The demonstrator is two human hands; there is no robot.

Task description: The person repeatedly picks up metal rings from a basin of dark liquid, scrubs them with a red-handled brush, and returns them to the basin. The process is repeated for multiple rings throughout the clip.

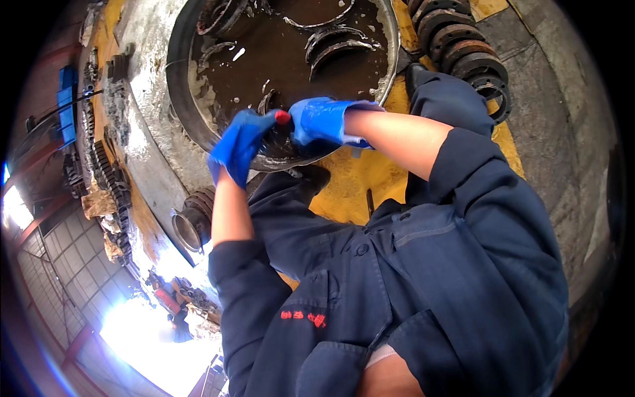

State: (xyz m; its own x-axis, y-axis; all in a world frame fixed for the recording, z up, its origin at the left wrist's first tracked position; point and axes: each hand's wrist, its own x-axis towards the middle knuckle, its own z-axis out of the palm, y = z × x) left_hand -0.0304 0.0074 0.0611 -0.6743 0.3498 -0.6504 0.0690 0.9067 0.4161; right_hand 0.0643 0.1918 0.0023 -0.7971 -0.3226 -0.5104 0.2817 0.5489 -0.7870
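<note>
Over the near side of a round metal basin (178,99) of dark brown liquid, both my hands wear blue rubber gloves. My left hand (243,135) is closed round a tool handle with a red end (282,117); the rest of that tool is hidden. Close beside it, my right hand (317,120) curls downward with its fingers closed. What the right hand grips is hidden by the glove. A dark, wet metal part (279,140) shows between and below the hands, partly covered. Curved metal pieces (340,49) stick out of the liquid farther off.
A row of dark and rusty metal rings (463,49) lies on the floor at the far right. Yellow sheeting (350,192) lies under the basin. More stacked rings (192,221) stand at the left, near my left forearm. Parts line the floor farther left, beside a blue container (66,106).
</note>
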